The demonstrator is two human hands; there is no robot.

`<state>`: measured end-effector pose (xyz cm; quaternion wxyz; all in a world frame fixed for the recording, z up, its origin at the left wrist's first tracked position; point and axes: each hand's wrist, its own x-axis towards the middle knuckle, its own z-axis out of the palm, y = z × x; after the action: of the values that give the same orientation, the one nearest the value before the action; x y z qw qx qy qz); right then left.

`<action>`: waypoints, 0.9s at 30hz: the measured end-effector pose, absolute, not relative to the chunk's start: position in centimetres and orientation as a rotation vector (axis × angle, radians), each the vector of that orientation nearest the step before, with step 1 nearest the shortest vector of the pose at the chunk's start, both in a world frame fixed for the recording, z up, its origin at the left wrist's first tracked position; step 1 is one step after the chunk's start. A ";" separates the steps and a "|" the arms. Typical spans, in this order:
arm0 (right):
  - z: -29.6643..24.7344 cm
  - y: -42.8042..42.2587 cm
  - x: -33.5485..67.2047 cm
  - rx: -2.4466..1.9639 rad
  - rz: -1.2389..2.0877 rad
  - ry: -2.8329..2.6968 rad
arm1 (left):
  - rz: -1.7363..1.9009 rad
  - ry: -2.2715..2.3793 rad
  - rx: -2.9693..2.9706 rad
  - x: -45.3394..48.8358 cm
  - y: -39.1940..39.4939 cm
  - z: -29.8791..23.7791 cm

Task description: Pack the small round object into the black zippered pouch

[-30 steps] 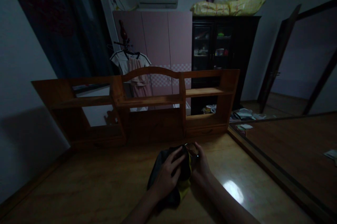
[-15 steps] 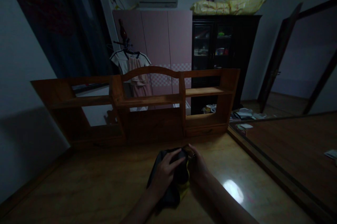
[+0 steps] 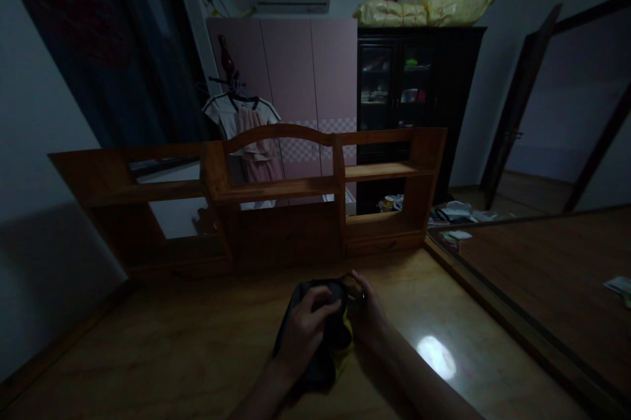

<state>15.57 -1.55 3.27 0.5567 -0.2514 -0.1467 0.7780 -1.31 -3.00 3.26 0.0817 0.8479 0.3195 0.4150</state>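
A soft dark grey and black bag (image 3: 319,367) with a yellow-green side lies on the wooden bed-like surface in front of me. My left hand (image 3: 309,321) is on its top, fingers bent against the dark fabric and gripping it. At the bag's far right corner my right hand (image 3: 367,311) is closed with thumb and forefinger around the edge, where a small brownish loop or strap shows. The room is dim, so the exact part pinched there is hard to make out. The bag's underside is hidden.
Beyond the bag stands a low wooden shelf headboard (image 3: 280,191) with open compartments. A raised wooden rail (image 3: 497,315) runs along the right. Farther back are a pink wardrobe (image 3: 290,65), a dark cabinet (image 3: 424,91) and hanging clothes (image 3: 251,117). A wall (image 3: 44,210) borders the left.
My left hand's fingers have curled in more on top of the bag. The right hand stays at the bag's far right corner. The view has shifted slightly.
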 end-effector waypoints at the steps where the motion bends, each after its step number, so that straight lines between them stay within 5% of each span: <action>1: 3.3 -1.5 15.6 -0.600 1.838 -0.349 | 1.252 0.973 2.524 -1.2 -3.0 3.1; 27: 3.2 -1.5 15.6 -0.593 1.834 -0.345 | 1.158 0.906 2.567 -1.5 -2.6 3.0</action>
<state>15.62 -1.51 3.16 0.5576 -0.2514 -0.1461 0.7775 -1.47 -2.63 3.00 0.0918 0.8641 0.3051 0.3897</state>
